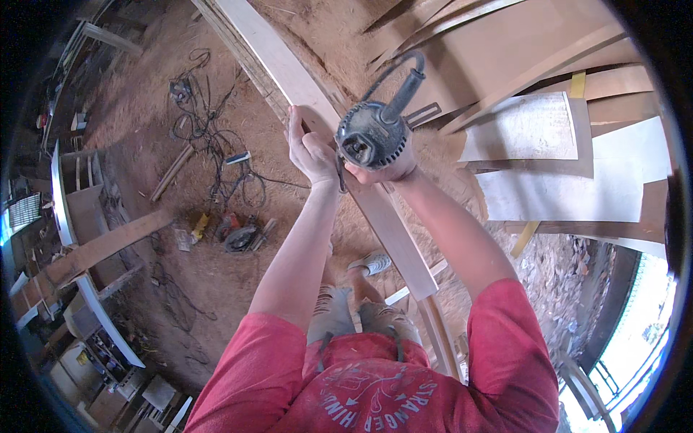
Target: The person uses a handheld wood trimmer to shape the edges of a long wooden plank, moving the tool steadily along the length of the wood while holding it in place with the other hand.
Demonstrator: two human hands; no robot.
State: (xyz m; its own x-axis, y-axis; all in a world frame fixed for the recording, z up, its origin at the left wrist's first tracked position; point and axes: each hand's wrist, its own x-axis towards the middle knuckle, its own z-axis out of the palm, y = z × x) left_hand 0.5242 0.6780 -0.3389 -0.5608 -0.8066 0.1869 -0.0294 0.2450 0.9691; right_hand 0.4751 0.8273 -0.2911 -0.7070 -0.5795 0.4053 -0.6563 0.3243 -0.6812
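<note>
Nearest, at the upper centre of the frame, a dark power tool (372,136) with a cord is grasped by the right hand (390,170). Below it, a long pale plank (281,58) runs diagonally. The left hand (312,153) touches the plank's left edge, fingers half curled. Farther, black cables (211,119) lie tangled on the brown floor (278,209), left of centre.

Both hands (314,155) are at a pale board (397,242), the right (395,170) gripping a power tool (372,133)
</note>
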